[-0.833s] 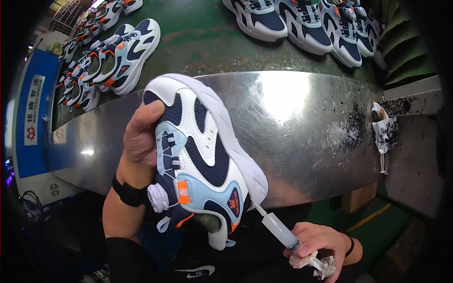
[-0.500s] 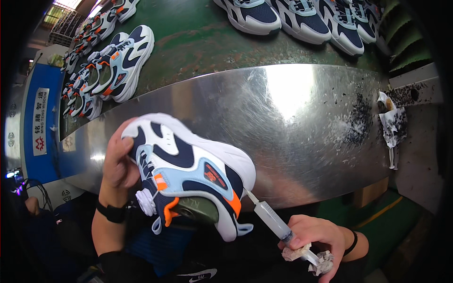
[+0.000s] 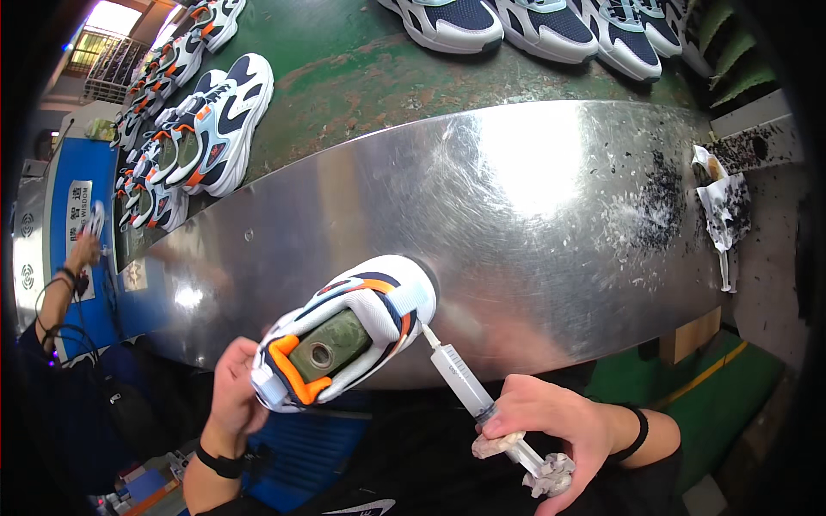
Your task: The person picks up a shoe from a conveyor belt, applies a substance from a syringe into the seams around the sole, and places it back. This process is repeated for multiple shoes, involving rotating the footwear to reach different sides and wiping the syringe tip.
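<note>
My left hand [image 3: 232, 387] is closed around the toe end of a white, navy and orange sneaker [image 3: 374, 318], which is held over the near edge of the metal table. A dark green shoe last [image 3: 344, 340] with a round hole fills the sneaker's opening. In my right hand [image 3: 555, 421] is a clear plastic syringe [image 3: 462, 378], its plunger end wrapped with crumpled whitish paper [image 3: 549, 476]. The syringe's white tip meets the sneaker near the sole edge at the heel; whether it presses in cannot be told.
A shiny metal tabletop [image 3: 361, 215] borders a green surface [image 3: 344, 95]. Sneakers [image 3: 228, 120] stand at the far left, others [image 3: 551, 34] at the back. A stained paper-wrapped syringe [image 3: 723, 211] lies at right. Another person's hand [image 3: 84, 251] shows at far left.
The sneaker has turned from showing its side to showing its opening, and moved lower. My right hand with the syringe has shifted left. Another person's arm has appeared at far left.
</note>
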Available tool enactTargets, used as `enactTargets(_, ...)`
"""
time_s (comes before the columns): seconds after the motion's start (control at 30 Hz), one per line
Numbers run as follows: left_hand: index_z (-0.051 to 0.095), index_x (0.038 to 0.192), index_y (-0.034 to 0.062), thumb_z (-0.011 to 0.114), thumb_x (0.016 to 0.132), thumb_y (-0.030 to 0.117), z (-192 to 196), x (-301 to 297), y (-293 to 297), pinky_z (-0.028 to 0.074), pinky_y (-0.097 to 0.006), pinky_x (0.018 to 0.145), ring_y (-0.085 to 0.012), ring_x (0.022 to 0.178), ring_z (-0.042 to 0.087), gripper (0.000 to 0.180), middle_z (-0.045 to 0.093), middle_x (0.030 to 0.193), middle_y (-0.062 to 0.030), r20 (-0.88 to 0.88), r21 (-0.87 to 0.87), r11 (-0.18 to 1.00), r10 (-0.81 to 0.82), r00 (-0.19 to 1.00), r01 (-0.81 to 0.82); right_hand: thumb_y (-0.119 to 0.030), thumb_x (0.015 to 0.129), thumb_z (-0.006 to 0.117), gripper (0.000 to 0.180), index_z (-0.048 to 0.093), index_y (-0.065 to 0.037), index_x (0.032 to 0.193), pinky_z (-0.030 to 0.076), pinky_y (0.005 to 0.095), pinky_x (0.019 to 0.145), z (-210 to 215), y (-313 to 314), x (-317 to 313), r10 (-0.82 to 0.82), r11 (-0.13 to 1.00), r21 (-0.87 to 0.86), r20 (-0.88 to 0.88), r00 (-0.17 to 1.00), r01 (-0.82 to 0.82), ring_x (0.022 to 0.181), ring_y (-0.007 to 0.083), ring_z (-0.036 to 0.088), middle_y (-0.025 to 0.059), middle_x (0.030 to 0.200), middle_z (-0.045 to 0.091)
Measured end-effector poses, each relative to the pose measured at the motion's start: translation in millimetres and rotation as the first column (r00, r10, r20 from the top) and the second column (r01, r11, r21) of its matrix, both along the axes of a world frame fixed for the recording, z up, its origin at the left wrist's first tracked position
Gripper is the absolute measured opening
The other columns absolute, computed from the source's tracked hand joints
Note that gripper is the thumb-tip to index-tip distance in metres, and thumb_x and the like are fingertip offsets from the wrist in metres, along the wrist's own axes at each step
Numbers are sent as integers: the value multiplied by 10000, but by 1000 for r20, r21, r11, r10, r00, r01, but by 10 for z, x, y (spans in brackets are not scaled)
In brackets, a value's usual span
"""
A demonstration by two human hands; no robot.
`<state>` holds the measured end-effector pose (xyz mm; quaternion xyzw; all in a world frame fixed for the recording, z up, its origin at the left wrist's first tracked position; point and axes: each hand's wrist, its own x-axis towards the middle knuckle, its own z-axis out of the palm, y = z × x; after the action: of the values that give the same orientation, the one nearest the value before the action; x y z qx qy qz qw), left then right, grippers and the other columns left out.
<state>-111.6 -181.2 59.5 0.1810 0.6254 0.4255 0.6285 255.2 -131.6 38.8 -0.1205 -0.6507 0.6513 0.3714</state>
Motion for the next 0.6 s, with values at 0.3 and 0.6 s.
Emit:
enactTargets(0.3, 263, 1353, -69, 695, 742, 115, 2, 456, -364, 404, -439, 1005, -305, 1170, 512, 770, 475, 1289, -204, 364, -2, 997, -77, 928, 83, -511, 580, 808, 862, 513, 54, 1160, 397, 365, 764, 115, -63, -72, -62, 997, -46, 35, 997, 64, 851, 271, 502, 145, 1038, 574)
enactTargets(0.6, 218, 1384, -53, 610, 731, -13, -21, 635, -399, 431, -459, 982, -342, 1151, 531, 763, 482, 1284, -233, 606, -69, 987, -75, 792, 146, -550, 550, 798, 828, 579, 57, 1070, 393, 345, 752, 340, -56, -141, -21, 999, -33, 91, 996, 24, 845, 268, 502, 147, 1013, 545)
